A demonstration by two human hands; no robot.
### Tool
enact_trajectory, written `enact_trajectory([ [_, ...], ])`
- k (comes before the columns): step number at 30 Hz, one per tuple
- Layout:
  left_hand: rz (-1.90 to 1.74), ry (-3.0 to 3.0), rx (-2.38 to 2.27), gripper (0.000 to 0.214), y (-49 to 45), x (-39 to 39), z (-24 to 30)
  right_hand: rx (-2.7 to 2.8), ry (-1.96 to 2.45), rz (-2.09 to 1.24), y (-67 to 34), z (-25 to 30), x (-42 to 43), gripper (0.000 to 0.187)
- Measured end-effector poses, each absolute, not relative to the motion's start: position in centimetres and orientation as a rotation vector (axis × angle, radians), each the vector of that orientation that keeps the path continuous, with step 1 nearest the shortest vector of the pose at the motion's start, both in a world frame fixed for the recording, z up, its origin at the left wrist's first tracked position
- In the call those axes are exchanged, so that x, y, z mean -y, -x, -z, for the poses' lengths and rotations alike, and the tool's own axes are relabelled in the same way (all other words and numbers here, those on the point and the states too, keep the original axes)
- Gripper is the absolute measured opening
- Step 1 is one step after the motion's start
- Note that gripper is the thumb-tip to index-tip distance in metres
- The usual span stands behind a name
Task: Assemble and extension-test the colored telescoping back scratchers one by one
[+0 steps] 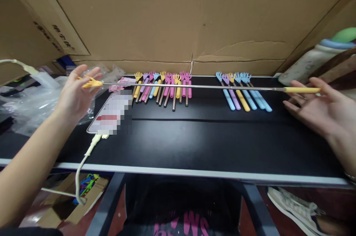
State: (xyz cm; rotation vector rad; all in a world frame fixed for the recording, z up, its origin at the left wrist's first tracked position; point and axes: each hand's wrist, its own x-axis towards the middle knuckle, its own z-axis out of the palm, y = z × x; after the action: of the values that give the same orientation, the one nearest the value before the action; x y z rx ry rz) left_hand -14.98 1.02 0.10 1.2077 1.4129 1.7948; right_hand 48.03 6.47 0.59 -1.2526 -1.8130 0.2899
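A telescopic back scratcher (302, 89), drawn out long, stretches level above the black table between my hands. Its yellow claw head is held by my left hand (75, 95), thumb side up. My right hand (322, 113) grips the end of the yellow handle between thumb and fingers, with the other fingers spread below. Behind the thin metal rod lies a row of pink, yellow, purple and blue back scratchers (172, 91), heads toward the cardboard. To the right, another group of back scratchers (241, 95) in blue, purple and yellow has their handles toward me.
A phone (107, 117) with a pale charging cable (90, 148) lies near my left arm. Clear plastic bags (52, 102) crowd the left end. A bottle (311, 63) leans at the right. Cardboard (167, 17) walls the back; an open box (89, 206) sits below the table (178, 147).
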Motion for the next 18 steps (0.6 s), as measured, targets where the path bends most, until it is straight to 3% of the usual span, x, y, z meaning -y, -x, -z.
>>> enact_trajectory([
  [3,-1.734,-1.285,-1.34,0.049,15.0,-1.4,0.2,1.647,1.28,-0.715,-47.3,-0.6,-6.3,0.035],
  [10,-1.394,-1.664,-1.168,0.067,11.1,-2.0,1.2,1.549,1.208,-1.077,-41.6,0.2,-4.6,0.039],
  [18,-1.177,-2.098,-1.118,0.057,6.6,-0.2,-0.2,1.704,1.302,-0.909,-38.0,0.8,-3.1,0.046],
])
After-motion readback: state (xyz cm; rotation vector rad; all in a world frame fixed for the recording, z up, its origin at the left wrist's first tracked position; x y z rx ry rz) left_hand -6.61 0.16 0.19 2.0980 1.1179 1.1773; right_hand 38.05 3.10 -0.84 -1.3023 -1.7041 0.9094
